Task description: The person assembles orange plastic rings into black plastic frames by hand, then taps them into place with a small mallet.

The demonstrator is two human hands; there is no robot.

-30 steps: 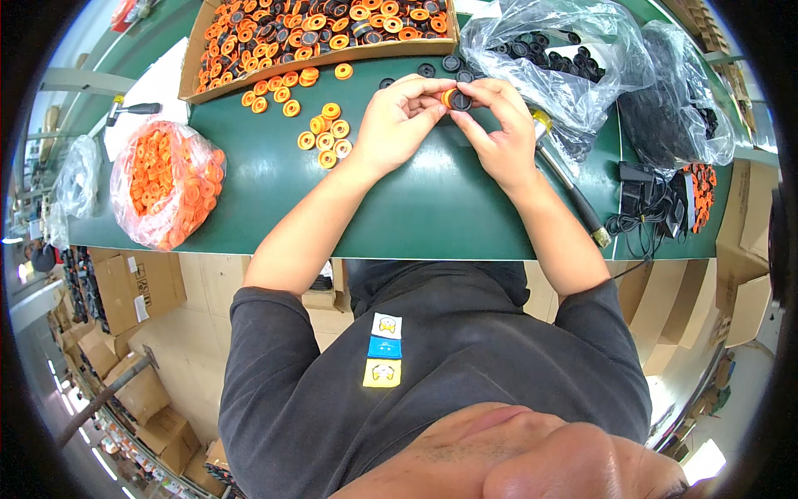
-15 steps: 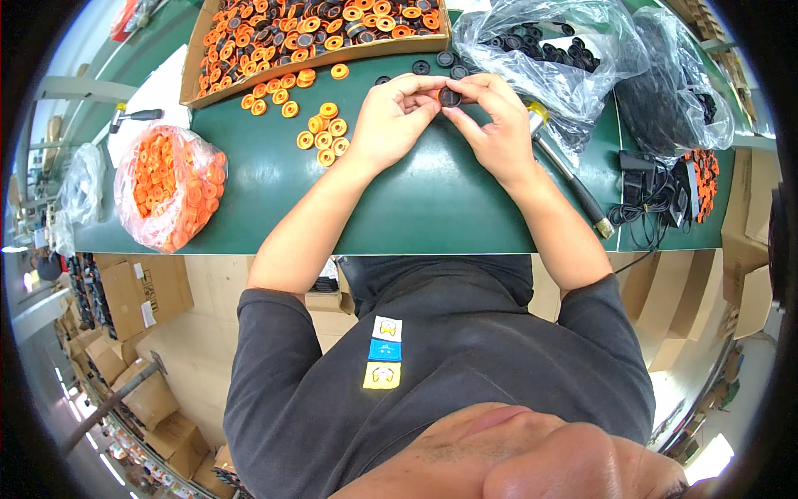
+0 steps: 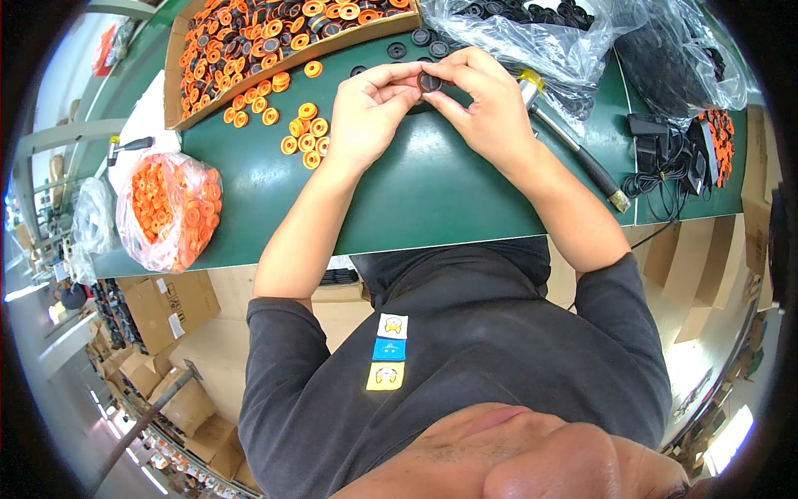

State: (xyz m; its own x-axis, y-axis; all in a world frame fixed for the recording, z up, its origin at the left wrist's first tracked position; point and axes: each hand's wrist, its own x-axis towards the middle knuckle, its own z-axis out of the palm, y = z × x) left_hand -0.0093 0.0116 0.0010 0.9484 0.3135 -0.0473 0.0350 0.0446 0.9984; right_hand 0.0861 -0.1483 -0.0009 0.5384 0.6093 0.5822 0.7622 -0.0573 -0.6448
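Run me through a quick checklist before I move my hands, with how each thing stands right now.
1. Dark round piece held in both hands: ok; left hand and right hand pinch it.
2. Far side of that piece sound: cannot tell; it faces away.
3. Loose black pieces nearby: ok; several lie just beyond the hands.
4. Loose orange pieces nearby: ok; a cluster lies left of the left hand.
5. Black-handled tool well clear of the right forearm: not ok; it lies close alongside.

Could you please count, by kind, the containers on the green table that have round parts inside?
Open cardboard box: 1
Bag of orange parts: 1
Bags of dark parts: 2
Total: 4
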